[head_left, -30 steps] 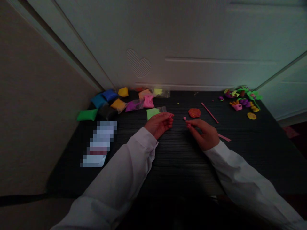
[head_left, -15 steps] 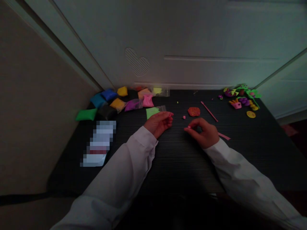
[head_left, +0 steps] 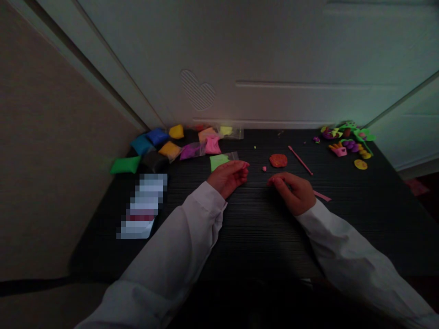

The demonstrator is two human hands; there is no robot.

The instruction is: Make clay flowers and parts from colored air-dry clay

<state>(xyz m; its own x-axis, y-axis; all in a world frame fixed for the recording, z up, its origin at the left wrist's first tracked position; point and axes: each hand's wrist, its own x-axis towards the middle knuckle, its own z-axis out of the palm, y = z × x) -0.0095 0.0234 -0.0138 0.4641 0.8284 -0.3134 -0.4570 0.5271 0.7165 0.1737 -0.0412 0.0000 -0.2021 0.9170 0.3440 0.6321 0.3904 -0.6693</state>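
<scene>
My left hand (head_left: pixel 229 177) is closed in a pinch, with a small piece of pink clay (head_left: pixel 246 165) at the tips of its thumb and forefinger. Across a gap of dark tabletop, my right hand (head_left: pixel 291 189) also pinches, thumb pressed against the forefinger; the bit of pink clay there is nearly covered by the thumb. Between and beyond the hands lies a small pink lump (head_left: pixel 264 169). Just behind it is a flat, reddish-orange clay disc (head_left: pixel 278 160). A thin pink modelling stick (head_left: pixel 301 160) rests to its right, and a flat pink tool (head_left: pixel 322 196) pokes out beside my right wrist.
Packets of coloured clay, including a green packet (head_left: pixel 125 165) and a light green packet (head_left: pixel 218 161), line the back left. A phone (head_left: pixel 144 205) lies at the left. Small finished clay figures (head_left: pixel 339 150) and a yellow disc (head_left: pixel 360 164) sit at the back right.
My right thumb has slid along the forefinger, covering the pink clay that showed between them. My left hand keeps its pinch. The whole view has shifted slightly.
</scene>
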